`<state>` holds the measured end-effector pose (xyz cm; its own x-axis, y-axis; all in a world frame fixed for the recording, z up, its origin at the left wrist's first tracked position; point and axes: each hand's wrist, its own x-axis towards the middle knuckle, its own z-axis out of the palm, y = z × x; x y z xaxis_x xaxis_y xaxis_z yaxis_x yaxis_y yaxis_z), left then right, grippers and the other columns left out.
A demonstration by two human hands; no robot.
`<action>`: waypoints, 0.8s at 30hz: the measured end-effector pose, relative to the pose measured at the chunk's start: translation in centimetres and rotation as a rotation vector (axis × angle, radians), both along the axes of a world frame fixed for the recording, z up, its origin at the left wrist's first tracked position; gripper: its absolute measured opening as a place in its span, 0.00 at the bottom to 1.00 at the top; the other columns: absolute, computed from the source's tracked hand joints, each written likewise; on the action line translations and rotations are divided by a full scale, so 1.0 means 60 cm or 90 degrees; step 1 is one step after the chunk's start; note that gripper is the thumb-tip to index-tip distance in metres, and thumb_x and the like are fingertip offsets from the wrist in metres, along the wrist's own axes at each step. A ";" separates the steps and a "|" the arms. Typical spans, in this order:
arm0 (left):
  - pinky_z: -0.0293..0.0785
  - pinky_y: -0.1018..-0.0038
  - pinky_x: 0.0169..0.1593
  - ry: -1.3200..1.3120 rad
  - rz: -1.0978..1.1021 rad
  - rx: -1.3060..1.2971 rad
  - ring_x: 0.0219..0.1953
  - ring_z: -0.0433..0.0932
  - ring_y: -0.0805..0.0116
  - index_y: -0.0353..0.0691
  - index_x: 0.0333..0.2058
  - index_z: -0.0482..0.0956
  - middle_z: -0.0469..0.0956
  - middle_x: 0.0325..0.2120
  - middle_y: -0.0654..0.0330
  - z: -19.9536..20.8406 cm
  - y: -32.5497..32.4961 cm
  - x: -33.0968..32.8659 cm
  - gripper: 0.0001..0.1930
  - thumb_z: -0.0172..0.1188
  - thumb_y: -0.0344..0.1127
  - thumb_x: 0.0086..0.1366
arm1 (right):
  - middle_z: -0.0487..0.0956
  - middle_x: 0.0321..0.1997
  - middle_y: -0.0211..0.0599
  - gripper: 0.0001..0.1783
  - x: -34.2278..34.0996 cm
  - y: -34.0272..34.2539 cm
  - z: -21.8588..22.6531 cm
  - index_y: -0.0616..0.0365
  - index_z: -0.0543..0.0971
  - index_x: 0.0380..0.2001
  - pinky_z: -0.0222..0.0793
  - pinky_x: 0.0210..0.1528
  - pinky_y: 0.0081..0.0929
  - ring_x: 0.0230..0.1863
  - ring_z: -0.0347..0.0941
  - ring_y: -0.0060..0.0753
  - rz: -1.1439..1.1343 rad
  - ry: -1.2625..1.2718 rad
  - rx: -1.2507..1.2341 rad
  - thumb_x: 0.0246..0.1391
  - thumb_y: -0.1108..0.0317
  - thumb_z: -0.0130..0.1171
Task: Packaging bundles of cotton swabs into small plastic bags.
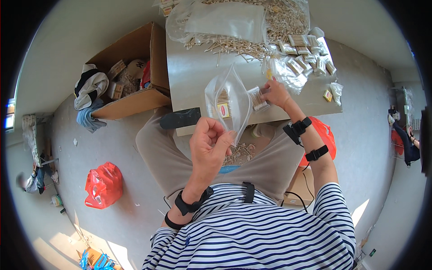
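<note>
Fingers of the left hand (pixel 208 143) are curled shut, pinching the lower edge of a clear plastic bag (pixel 227 101) and holding it upright above the lap, forearm rising from the striped sleeve with the wrist bent back. A small bundle of wooden sticks (pixel 223 96) sits inside the bag. Stretched forward over the grey table (pixel 193 76), the right hand (pixel 275 93) closes its fingertips on another bundle of sticks (pixel 257 99) lying just beside the bag's open mouth. Loose sticks (pixel 252 42) and more tied bundles (pixel 310 54) lie farther back. An open cardboard box (pixel 135 72) stands left of the table.
</note>
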<state>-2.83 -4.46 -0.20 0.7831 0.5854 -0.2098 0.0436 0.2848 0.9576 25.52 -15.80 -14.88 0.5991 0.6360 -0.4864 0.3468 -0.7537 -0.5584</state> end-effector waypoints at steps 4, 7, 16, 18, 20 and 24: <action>0.71 0.85 0.24 -0.009 0.010 0.005 0.24 0.75 0.81 0.37 0.35 0.67 0.77 0.25 0.60 -0.004 0.000 -0.004 0.09 0.60 0.23 0.64 | 0.80 0.45 0.48 0.33 -0.063 0.027 0.037 0.63 0.80 0.41 0.75 0.49 0.40 0.50 0.79 0.47 0.009 -0.300 -0.136 0.40 0.45 0.72; 0.71 0.85 0.24 -0.027 0.005 -0.009 0.24 0.74 0.81 0.37 0.35 0.67 0.76 0.25 0.61 -0.007 0.000 -0.004 0.09 0.60 0.23 0.64 | 0.75 0.53 0.49 0.37 -0.109 0.052 0.035 0.62 0.78 0.46 0.75 0.50 0.38 0.51 0.77 0.47 0.002 -0.266 -0.219 0.40 0.44 0.72; 0.69 0.86 0.25 -0.040 0.006 -0.017 0.25 0.74 0.82 0.38 0.35 0.67 0.75 0.26 0.63 -0.006 -0.001 0.005 0.09 0.60 0.23 0.64 | 0.79 0.44 0.42 0.33 -0.063 -0.002 0.058 0.63 0.77 0.46 0.75 0.46 0.35 0.46 0.78 0.39 -0.060 -0.271 -0.003 0.40 0.52 0.73; 0.69 0.85 0.24 -0.041 0.014 0.002 0.25 0.73 0.82 0.38 0.35 0.67 0.75 0.25 0.62 -0.010 -0.001 0.004 0.09 0.60 0.23 0.64 | 0.81 0.41 0.35 0.30 -0.067 0.009 0.171 0.63 0.76 0.49 0.73 0.45 0.29 0.44 0.78 0.30 -0.151 -0.001 0.247 0.44 0.59 0.72; 0.68 0.86 0.24 -0.034 0.035 -0.004 0.24 0.73 0.83 0.38 0.35 0.66 0.75 0.25 0.63 -0.011 -0.004 0.004 0.09 0.59 0.24 0.64 | 0.80 0.41 0.31 0.28 -0.115 0.037 0.293 0.63 0.75 0.53 0.72 0.45 0.23 0.42 0.76 0.23 -0.136 0.171 0.512 0.48 0.67 0.69; 0.66 0.86 0.23 -0.057 0.066 -0.009 0.22 0.71 0.84 0.37 0.35 0.66 0.75 0.23 0.64 -0.008 -0.006 0.009 0.06 0.57 0.26 0.67 | 0.81 0.39 0.30 0.27 -0.177 0.082 0.371 0.63 0.75 0.52 0.71 0.44 0.21 0.37 0.75 0.21 0.015 0.385 0.546 0.47 0.71 0.68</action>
<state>-2.32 -4.83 -0.71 0.7344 0.6618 -0.1506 -0.0729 0.2975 0.9519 14.88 -10.87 7.37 0.3893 0.9175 -0.0821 -0.1592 -0.0207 -0.9870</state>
